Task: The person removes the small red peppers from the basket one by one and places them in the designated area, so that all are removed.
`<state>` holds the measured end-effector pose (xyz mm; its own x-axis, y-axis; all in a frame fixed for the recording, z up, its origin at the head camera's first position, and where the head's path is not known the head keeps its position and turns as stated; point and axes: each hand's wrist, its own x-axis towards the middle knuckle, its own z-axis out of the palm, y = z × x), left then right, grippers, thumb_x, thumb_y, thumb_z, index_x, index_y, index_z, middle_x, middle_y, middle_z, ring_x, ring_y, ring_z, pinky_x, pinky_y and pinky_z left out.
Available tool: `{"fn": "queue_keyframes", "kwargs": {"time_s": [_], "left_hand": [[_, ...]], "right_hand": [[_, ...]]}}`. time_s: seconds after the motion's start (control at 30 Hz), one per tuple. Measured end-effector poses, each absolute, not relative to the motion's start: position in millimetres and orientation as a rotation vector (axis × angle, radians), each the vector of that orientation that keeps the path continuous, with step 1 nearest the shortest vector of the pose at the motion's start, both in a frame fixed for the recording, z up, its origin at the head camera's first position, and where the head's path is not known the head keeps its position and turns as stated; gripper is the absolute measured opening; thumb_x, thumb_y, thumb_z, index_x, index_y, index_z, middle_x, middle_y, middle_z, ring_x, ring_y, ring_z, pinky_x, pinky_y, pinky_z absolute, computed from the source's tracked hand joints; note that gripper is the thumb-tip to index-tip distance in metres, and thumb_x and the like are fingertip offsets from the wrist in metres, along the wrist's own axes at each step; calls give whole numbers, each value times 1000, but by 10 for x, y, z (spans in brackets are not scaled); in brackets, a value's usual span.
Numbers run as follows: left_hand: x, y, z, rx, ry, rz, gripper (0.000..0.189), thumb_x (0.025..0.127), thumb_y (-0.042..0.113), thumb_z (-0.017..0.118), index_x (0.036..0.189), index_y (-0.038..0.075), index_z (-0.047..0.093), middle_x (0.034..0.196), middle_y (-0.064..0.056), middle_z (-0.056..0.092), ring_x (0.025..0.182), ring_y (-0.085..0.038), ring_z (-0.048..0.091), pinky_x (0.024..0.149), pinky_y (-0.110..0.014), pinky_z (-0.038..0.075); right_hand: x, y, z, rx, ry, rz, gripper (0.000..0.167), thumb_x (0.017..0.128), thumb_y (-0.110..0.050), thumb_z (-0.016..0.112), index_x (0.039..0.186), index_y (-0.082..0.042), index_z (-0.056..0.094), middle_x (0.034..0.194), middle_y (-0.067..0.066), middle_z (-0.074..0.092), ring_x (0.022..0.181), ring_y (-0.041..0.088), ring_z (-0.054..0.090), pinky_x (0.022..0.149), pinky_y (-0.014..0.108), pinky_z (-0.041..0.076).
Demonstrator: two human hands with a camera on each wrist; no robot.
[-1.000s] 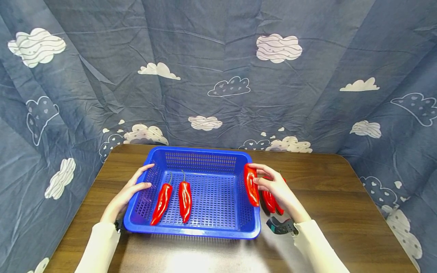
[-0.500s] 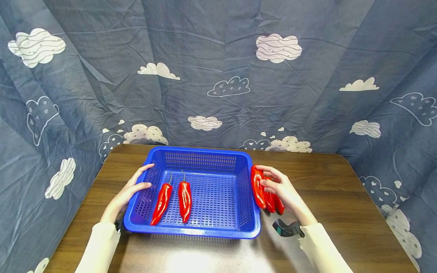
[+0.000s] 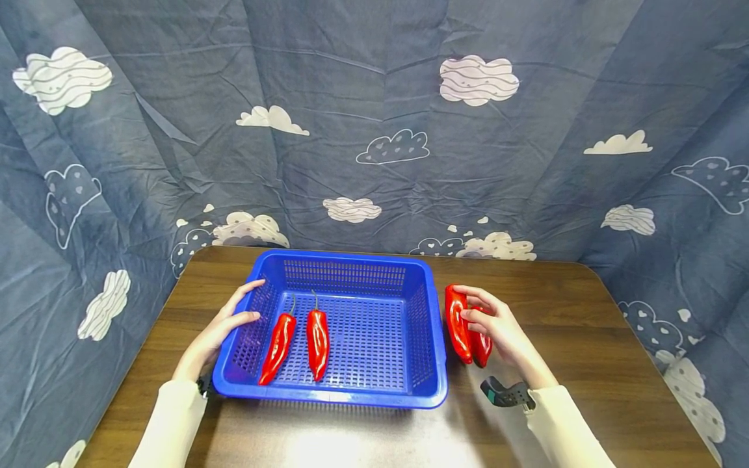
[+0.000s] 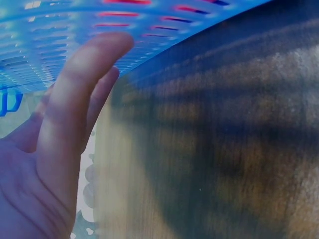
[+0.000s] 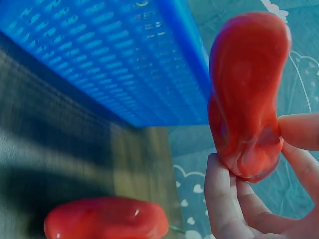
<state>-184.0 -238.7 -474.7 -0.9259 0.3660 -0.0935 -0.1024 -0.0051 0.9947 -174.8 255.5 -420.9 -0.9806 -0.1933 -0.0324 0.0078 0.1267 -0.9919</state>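
Note:
My right hand (image 3: 497, 325) pinches a red pepper (image 3: 457, 328) between thumb and fingers, just right of the blue basket (image 3: 328, 398). In the right wrist view the held pepper (image 5: 249, 84) is raised above the table, stem end near the fingers. Another red pepper (image 5: 107, 219) lies on the table below it; the head view shows this lower pepper (image 3: 482, 344) partly behind the hand. At the basket's left rim rests my left hand (image 3: 213, 331), thumb and fingers spread and fairly straight. Inside, a left pepper (image 3: 277, 348) and a right pepper (image 3: 318, 344) lie side by side.
A brown wooden table (image 3: 556, 338) carries everything. Behind it hangs a dark grey-blue curtain (image 3: 374, 97) with cloud prints. A black wrist device (image 3: 506, 393) sits under the right wrist. The basket has raised, slotted walls.
My right hand has carried its red pepper rightward, from over the basket's right rim to beyond it. The left hand, the basket and the two peppers inside have stayed put.

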Motion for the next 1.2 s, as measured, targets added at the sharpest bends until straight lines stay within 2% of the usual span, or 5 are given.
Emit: {"fn": "queue_keyframes", "kwargs": {"time_s": [0.47, 0.77, 0.97, 1.2], "left_hand": [[-1847, -2400, -4766, 258, 1963, 1999, 62, 96, 10, 48, 150, 25, 22, 147, -22, 20, 116, -39, 43, 83, -48, 48], [-1841, -2391, -4768, 278, 1961, 2003, 62, 96, 9, 46, 151, 23, 20, 146, -23, 19, 116, -38, 43, 83, -47, 48], [-1840, -2386, -4763, 284, 1974, 2001, 62, 96, 8, 46, 151, 23, 21, 147, -22, 17, 117, -39, 41, 84, -46, 47], [-1838, -2386, -4758, 298, 1997, 1996, 61, 97, 8, 46, 150, 22, 22, 147, -23, 20, 115, -37, 43, 83, -46, 47]], "right_hand": [[-1759, 2807, -4328, -256, 2285, -1976, 39, 92, 0, 55, 131, 1, 52, 110, 10, 57, 86, 13, 60, 69, 27, 52], [-1761, 2977, -4429, -259, 2299, -2018, 39, 91, 1, 56, 130, 3, 51, 110, 1, 60, 91, 9, 61, 74, 28, 53], [-1758, 3068, -4461, -261, 2263, -2083, 38, 91, 4, 55, 129, 0, 55, 109, 0, 61, 91, 9, 61, 74, 27, 53], [-1739, 3165, -4481, -266, 2253, -2115, 38, 91, 5, 55, 129, 4, 53, 111, 0, 60, 91, 9, 62, 73, 27, 53]]}}
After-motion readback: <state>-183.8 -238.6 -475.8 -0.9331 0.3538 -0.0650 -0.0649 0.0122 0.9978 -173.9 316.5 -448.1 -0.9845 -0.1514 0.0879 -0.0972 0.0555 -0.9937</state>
